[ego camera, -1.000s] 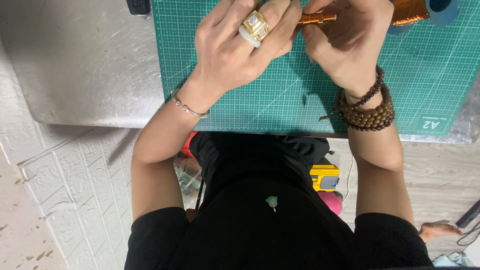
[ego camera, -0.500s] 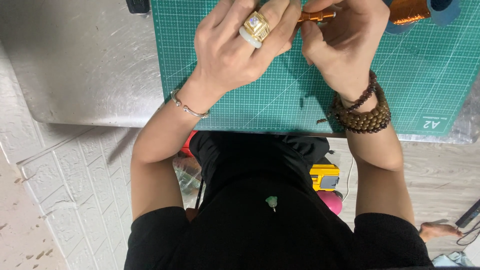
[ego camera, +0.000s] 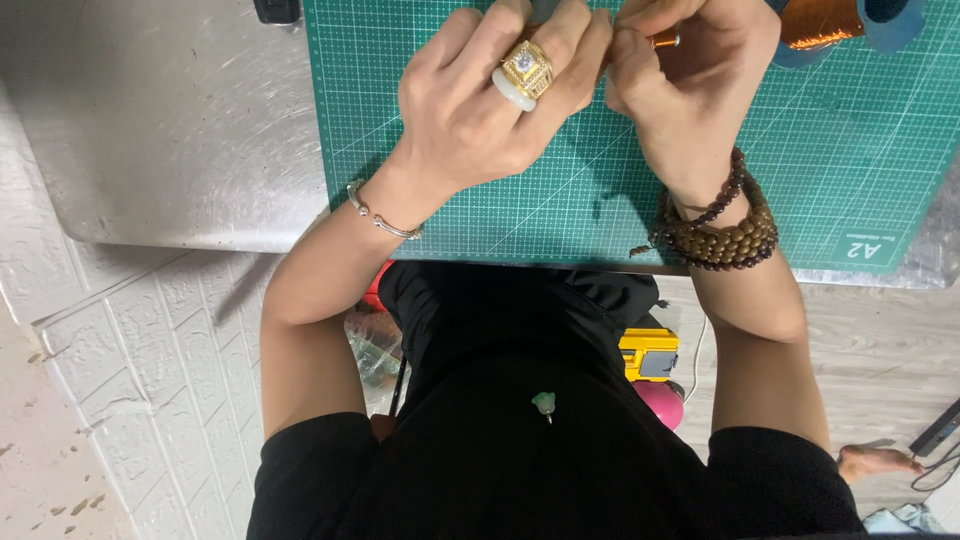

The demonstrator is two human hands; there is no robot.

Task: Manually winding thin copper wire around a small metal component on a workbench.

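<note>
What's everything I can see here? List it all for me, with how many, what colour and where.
cutting mat: one, green with a grid, on the table under both hands
table: one, scratched grey metal, upper left
wire spool: one, copper wire on a blue reel, top right of the mat
small copper piece: one, orange, pinched between the fingertips
dark object: one, black, top edge, cut off
yellow box: one, on the floor under the table edge
pink ball-like thing: one, below the yellow box
rings: two, gold and white, on the left hand
bangle: one, silver, left wrist
bead bracelets: several, brown, right wrist
left hand: one, over the mat
right hand: one, beside it, fingertips meeting
</note>
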